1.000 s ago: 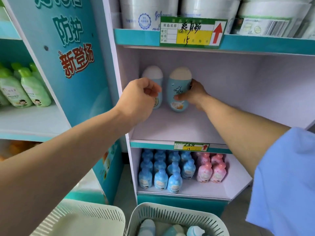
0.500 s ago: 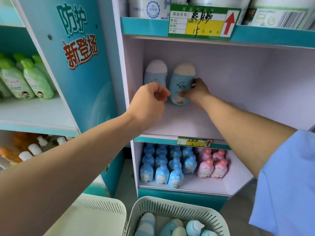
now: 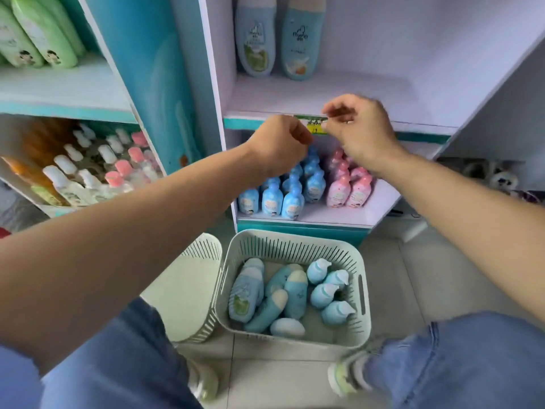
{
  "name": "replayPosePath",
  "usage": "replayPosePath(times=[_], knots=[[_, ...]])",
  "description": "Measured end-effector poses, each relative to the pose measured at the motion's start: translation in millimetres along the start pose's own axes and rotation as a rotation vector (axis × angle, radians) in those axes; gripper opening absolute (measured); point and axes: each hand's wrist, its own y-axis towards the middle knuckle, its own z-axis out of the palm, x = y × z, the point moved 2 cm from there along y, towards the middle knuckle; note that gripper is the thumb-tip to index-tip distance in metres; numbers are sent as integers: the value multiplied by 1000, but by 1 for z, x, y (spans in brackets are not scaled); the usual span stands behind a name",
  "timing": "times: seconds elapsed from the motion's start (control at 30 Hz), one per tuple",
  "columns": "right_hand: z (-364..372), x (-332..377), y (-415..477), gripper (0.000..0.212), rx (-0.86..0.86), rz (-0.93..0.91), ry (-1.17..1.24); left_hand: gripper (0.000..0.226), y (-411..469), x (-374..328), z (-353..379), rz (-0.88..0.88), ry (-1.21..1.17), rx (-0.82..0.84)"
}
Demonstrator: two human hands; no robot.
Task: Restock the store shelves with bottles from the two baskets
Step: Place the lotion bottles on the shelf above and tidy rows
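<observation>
A store aisle with pale floor tiles (image 3: 427, 290) and a white shelf unit (image 3: 368, 93) edged in teal. The person crouches before it, both arms stretched to the shelf's front lip.

The left hand (image 3: 280, 143) has its fingers curled into the palm, with nothing visible in it. The right hand (image 3: 359, 128) is just beside it, blurred, its fingers loosely bent and holding nothing. Between the two hands shows a yellow price tag (image 3: 312, 125).

Above and behind the hands, two tall blue bottles (image 3: 255, 36) stand upright at the back of the shelf. Beneath the hands, small blue bottles (image 3: 283, 196) and pink bottles (image 3: 348, 187) fill the lower shelf.

Well below the hands, a slotted basket (image 3: 295, 236) sits on the floor holding loose blue bottles (image 3: 296, 293). A second basket (image 3: 203, 261) touches its left side. Far left of the left hand are green bottles (image 3: 38, 33).
</observation>
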Motion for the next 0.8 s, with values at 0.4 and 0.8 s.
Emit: replayPosePath(times=[0.4, 0.8], knots=[[83, -151, -107, 21, 466, 377, -245, 20, -24, 130, 102, -354, 211, 365], [210, -232, -154, 27, 978, 547, -409, 18, -8, 246, 115, -487, 321, 443]])
